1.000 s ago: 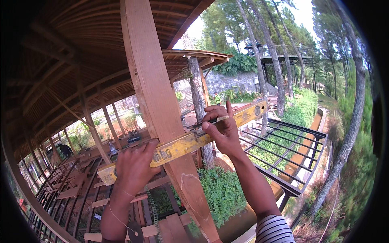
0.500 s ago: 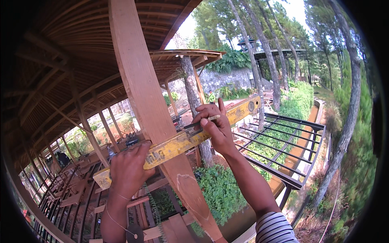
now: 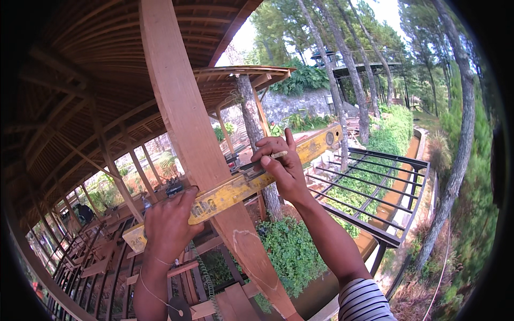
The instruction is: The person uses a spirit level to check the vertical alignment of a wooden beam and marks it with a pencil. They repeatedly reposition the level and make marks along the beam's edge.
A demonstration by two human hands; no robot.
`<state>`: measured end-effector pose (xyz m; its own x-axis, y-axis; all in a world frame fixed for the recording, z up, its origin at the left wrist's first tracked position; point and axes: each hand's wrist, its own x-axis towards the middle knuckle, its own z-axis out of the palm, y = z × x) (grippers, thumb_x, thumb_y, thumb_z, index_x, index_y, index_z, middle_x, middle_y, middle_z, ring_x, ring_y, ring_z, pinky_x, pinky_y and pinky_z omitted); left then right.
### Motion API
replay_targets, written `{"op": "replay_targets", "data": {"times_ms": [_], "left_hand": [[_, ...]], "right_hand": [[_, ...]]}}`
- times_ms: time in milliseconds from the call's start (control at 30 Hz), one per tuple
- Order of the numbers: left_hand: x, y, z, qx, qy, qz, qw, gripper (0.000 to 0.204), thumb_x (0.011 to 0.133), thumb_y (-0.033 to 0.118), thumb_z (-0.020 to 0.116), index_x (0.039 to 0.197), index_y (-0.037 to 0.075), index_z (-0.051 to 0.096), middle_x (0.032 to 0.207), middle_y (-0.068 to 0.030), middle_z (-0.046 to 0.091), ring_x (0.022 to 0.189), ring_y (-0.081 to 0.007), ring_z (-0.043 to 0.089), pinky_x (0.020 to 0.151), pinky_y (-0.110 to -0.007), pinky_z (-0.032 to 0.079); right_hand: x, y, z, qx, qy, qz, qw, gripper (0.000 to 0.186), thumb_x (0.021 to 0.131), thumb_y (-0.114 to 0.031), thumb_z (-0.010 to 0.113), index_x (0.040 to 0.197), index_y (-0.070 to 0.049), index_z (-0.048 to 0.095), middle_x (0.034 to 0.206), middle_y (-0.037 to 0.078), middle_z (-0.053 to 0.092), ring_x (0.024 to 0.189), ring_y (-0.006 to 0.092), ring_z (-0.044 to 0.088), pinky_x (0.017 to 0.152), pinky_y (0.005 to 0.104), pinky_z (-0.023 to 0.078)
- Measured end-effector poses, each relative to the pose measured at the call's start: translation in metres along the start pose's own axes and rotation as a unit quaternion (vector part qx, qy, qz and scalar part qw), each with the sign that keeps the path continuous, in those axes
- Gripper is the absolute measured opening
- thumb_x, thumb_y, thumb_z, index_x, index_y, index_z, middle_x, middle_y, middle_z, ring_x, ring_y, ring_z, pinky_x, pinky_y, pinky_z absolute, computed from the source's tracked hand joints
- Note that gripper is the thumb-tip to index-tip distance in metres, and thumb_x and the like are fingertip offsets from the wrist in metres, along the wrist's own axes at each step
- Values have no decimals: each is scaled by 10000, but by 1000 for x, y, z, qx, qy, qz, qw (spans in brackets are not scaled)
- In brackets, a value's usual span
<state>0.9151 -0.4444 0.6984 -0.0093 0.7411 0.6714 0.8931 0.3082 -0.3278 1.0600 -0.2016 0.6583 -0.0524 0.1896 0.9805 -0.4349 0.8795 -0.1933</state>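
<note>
A yellow spirit level, worn and smudged, lies across the near face of a wooden post, its right end tilted higher in view. My left hand is closed round the level left of the post, thumb below its edge. My right hand is above the level, just right of the post, with fingers pinched on a slim pencil. The pencil's pale end sticks out between the fingers; its dark front points toward the post at the level's top edge. The exact contact of its tip is too small to tell.
Dark metal joists with loose boards spread at lower left under a timber roof. At right is a black metal frame over plants and a brown water channel. A tree trunk rises behind the post. Someone in bright clothing is far off.
The view has shifted very slightly. Both hands keep their places on and above the level, and the right fingers have barely moved.
</note>
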Motion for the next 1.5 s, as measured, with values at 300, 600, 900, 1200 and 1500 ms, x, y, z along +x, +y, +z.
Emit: {"op": "replay_targets", "data": {"times_ms": [300,600,900,1200,1500], "left_hand": [[0,-1,1,14,-1,-3,1000,654,626,234,887,1202,125,596,1060,-99,729,881,-311,720,725,-411,562],[-2,-3,3,9,7,1,1000,685,619,222,841,1256,100,620,1063,-120,725,893,-326,705,772,-436,548],[-1,-2,1,1,5,1,1000,688,625,203,830,1272,101,618,1055,-121,728,877,-329,705,757,-437,544],[12,10,22,10,15,-2,1000,627,666,149,806,1268,131,634,1048,-120,725,875,-322,704,769,-433,538],[-83,-18,18,-36,22,-14,999,626,640,0,721,1259,28,628,1058,-177,700,928,-351,692,812,-442,531]], "right_hand": [[-1,-1,-1,-3,-8,-13,1000,193,922,-271,612,930,-106,711,979,35,648,1182,204,548,1202,561,-37],[1,-9,-2,-55,-35,9,998,94,905,-228,711,928,-138,698,960,-18,682,1214,159,540,1222,512,-57],[5,-7,1,-90,-35,8,995,127,940,-238,677,979,-120,650,971,1,648,1127,184,575,1196,584,25],[3,14,-12,202,88,43,975,199,1005,-245,600,959,-52,598,790,17,606,817,151,598,774,322,467],[-144,-68,-67,342,307,-13,888,208,1068,-226,397,1013,-45,482,800,70,503,676,149,525,688,359,538]]}}
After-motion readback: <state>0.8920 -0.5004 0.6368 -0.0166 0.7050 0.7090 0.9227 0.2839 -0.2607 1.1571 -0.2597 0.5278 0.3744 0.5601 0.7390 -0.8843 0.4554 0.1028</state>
